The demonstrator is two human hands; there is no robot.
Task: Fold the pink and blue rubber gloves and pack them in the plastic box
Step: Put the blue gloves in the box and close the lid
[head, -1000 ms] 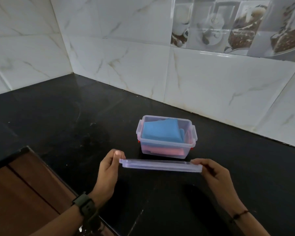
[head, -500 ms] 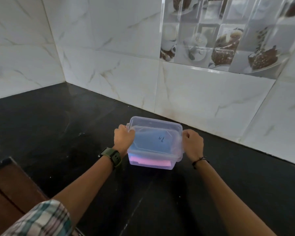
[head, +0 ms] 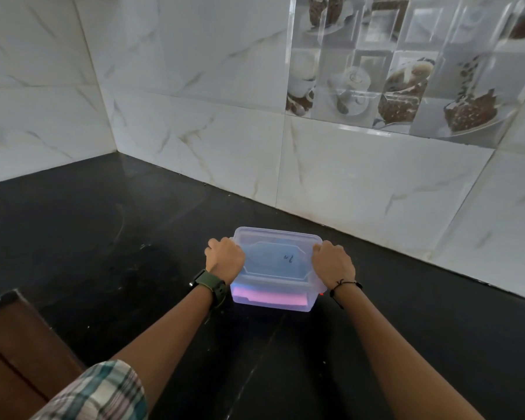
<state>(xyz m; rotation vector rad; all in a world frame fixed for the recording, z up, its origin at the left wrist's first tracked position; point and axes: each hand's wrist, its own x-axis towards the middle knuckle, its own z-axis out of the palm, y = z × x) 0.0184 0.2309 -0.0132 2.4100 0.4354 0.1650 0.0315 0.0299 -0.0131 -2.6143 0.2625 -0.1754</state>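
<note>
Under clear lid (head: 278, 251), blue over pink

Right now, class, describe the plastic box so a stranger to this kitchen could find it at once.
On the black countertop, near the marble-tiled wall, sits the plastic box. The left hand and right hand press on its lid. It is see-through, showing blue above pink inside.

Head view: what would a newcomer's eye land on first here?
The translucent plastic box in the middle of the black counter, lid on, glowing blue above and pink below from the folded gloves inside. The left hand and right hand press on its two ends. Behind, a coffee-and-cake picture tile breaks the white marble wall.
</note>
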